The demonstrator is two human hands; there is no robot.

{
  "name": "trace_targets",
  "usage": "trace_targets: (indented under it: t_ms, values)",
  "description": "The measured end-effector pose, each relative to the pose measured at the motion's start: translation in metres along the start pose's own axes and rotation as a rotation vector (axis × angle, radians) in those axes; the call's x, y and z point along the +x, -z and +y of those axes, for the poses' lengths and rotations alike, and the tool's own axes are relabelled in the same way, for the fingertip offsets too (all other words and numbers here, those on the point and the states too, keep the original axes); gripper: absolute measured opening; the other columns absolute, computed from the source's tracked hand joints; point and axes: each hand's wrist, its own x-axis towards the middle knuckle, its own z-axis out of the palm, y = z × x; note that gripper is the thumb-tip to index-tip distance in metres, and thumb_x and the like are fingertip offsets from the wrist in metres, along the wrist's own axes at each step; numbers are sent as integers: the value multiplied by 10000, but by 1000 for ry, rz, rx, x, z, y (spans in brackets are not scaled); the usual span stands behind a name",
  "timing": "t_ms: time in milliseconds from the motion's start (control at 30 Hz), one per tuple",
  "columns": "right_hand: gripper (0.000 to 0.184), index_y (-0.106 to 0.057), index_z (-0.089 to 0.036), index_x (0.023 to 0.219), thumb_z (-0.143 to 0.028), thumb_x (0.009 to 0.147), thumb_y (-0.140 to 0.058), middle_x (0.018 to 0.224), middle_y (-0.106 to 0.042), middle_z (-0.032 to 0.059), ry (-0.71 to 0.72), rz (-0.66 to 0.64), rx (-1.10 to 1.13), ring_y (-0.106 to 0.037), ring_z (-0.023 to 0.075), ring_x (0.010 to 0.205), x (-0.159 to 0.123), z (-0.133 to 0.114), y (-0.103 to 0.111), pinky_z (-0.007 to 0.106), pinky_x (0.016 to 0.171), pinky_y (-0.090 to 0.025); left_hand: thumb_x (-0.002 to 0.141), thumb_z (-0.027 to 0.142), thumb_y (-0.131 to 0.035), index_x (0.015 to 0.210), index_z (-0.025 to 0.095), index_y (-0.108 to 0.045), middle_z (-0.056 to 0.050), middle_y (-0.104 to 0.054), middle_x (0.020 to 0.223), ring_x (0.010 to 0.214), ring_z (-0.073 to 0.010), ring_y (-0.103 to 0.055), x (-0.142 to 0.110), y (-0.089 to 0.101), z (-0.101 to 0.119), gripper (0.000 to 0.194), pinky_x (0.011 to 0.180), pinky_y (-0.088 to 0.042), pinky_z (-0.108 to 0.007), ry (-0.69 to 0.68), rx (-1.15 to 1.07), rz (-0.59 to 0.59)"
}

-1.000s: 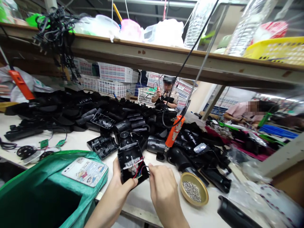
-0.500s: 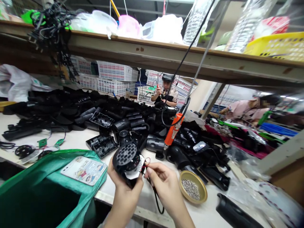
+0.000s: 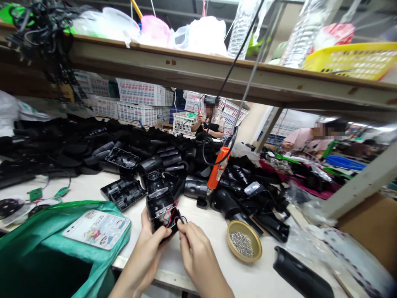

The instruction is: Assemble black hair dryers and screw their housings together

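Note:
My left hand [image 3: 148, 244] grips a black plastic housing half [image 3: 161, 205] from below, its open inside facing me with red, blue and black wires [image 3: 172, 215] showing. My right hand [image 3: 194, 250] is closed in a pinch on those wires at the housing's lower right edge. Both hands are just above the near edge of the workbench [image 3: 217, 231].
A brass bowl of small screws [image 3: 243, 246] sits right of my hands. An orange electric screwdriver [image 3: 217, 169] hangs on a cable over a pile of black housings [image 3: 173, 161]. A green bag [image 3: 46, 244] with a phone [image 3: 96, 228] on it lies left. Two other people work beyond the bench.
The housing has been turned from its round grille end facing me to its open inside facing up. My right hand stays pinched at the wires. The view has shifted slightly right.

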Motion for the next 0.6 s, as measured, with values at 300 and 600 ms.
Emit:
trace_targets:
  t_ms: [300,600]
  values:
    - [306,-720,-295,1152,-100,955,-591,929,-747,11,-106,-147,-64,-744,212,866,6,3,40,297,712,-641,795,-23,-615,995,150,-613,-84,-723,1001,903,-219,-742,10,-4,-19,265,829,-656,-393,231,-162,56]
    - [300,-681,-108,1173,-202,973,-478,1182,-693,184,-490,140,-466,-637,326,1140,55,94,157,491,1014,-467,796,-4,-619,1208,203,-641,-73,-711,1153,974,-248,-729,9,-12,-18,462,918,-638,-485,214,-101,74]
